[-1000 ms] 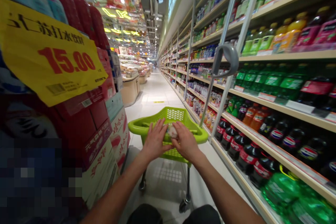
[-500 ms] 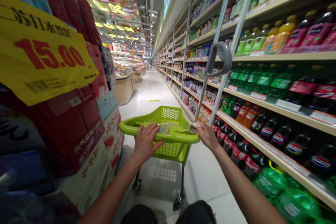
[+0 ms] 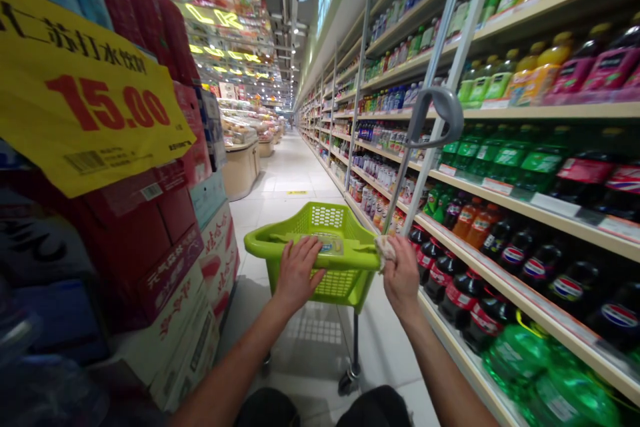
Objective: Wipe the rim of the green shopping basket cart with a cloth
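Note:
A small green plastic shopping cart point(image 3: 345, 287) with a basket of lattice walls stands right in front of my knees. My left hand point(image 3: 299, 271) grips the middle of its near rim, fingers over the top and thumb on the near side. Bunched in my right hand point(image 3: 401, 275) is a pale, stained cloth point(image 3: 386, 250), pressed against the rim's right end. Beside that hand a thin metal pole point(image 3: 397, 193) rises from the cart's right side, topped by a grey loop handle point(image 3: 457, 117). A clear label panel lies on the rim by my left fingers.
Shelves of bottled drinks point(image 3: 533, 253) line the right side closely. Stacked drink cartons point(image 3: 170, 247) with a yellow price sign point(image 3: 100, 100) crowd the left. A tiled aisle point(image 3: 285, 173) runs ahead, past wooden display stands point(image 3: 240, 170).
The cart, its pole and my left hand have shifted a little to the right in view. My right hand, still holding the cloth, has turned more upright at the rim's end.

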`<state>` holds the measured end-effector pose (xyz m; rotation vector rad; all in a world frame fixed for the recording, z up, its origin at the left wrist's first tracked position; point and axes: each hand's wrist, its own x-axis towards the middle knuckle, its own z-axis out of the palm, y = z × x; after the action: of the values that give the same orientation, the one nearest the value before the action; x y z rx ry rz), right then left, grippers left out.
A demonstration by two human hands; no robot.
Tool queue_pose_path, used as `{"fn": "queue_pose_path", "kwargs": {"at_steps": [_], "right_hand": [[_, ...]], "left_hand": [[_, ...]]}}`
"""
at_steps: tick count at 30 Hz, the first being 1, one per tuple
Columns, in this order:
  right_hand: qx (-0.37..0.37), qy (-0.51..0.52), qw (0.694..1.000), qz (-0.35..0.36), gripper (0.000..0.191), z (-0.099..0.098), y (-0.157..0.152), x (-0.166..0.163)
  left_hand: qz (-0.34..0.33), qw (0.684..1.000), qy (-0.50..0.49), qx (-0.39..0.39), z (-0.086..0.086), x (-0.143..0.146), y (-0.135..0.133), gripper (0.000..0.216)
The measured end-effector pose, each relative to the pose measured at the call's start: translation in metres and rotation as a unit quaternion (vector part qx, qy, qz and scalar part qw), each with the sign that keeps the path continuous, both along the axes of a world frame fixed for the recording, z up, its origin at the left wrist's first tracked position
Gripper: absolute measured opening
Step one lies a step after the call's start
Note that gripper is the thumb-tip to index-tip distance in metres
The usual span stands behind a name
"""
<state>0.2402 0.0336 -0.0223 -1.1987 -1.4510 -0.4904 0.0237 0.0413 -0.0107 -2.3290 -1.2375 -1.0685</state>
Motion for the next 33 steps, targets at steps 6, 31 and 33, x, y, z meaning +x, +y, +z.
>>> {"fn": "queue_pose_path", "kwargs": {"at_steps": [6,31,33], "right_hand": [[-0.024,-0.092,0.992,0.085,0.038,-0.002,0.001,-0.062],[-0.067,-0.032,0.988,0.134,0.054,0.005,0.014,-0.055],[-0.092,-0.004,0.975,0.201,0.056,0.014,0.011,-0.072]], "left_hand": [[0.004,1.0,-0.007,-0.001,-0.001,0.015,0.002,0.042],[-0.066,0.996,-0.058,-0.029,0.004,0.024,0.01,0.051],[-0.107,0.991,-0.079,-0.033,0.01,0.028,0.011,0.05]]}}
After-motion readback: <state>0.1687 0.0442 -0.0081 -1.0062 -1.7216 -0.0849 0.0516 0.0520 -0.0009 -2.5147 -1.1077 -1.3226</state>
